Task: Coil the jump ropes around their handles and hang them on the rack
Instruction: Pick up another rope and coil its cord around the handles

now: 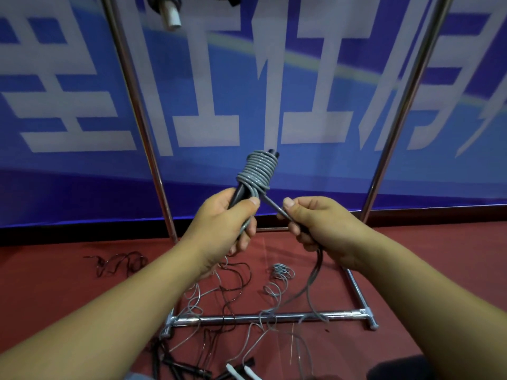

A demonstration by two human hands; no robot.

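Nearest us, loose grey and black cords (227, 292) lie limp on the red floor (439, 264). Our left hand (222, 223) grips the dark paired handles (238, 197); our right hand (321, 223) pinches the light, springy, slick grey rope (258, 168), best held close to the coil. The chrome rack (263, 318) stands beyond.

Coiled rope bundle (256, 171) held up centre, between the rack uprights (142, 124). Left hand (225, 220) just left of right hand (323, 226). Loose ropes (233, 292) on the floor (55, 283) below, draped over the rack's base bar (301, 316). Banner (301, 78) behind.
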